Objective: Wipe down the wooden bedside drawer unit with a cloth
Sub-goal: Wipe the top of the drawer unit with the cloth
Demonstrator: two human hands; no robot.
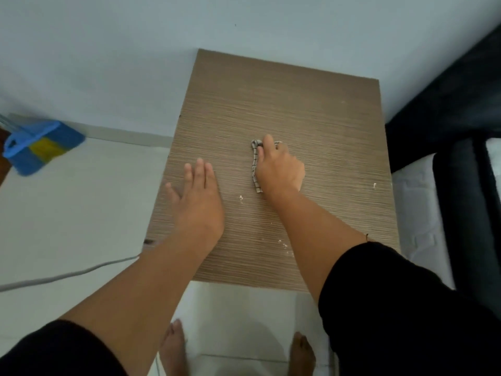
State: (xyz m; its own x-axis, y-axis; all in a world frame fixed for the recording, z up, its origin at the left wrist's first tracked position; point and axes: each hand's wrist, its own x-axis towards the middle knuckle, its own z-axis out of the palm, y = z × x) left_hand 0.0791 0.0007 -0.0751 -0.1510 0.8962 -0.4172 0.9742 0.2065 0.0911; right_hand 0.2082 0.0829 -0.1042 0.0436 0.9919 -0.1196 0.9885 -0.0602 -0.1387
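Looking straight down on the drawer unit (284, 109); only its wood-grain top shows, drawers not in view. Top is rectangular, long axis running away from me toward the wall (108, 50), grain lines crossing it left to right. Back edge is at the wall, right edge just beside the bed (423, 202).

My right hand (280, 169) is palm-down near the middle of the top, pressing on the cloth (254, 166). Fingers held together and curled over it, fingertips pointing away from me. The cloth is grey with a dark check, bunched under the palm; only a narrow strip shows along the hand's left side and a bit past the fingertips. That strip's long axis runs front to back, same as the top. How much cloth is under the hand I cannot tell.

My left hand (199, 196) lies flat on the top near its left edge, fingers straight and pressed together, thumb out to the left, holding nothing. It is apart from the cloth.

Small white specks (240, 198) sit on the top between my hands, more near the front and right edges.

Floor: blue and yellow broom (40, 146) at left, grey cable (67, 274) below it, my bare feet (173, 346) in front of the unit.
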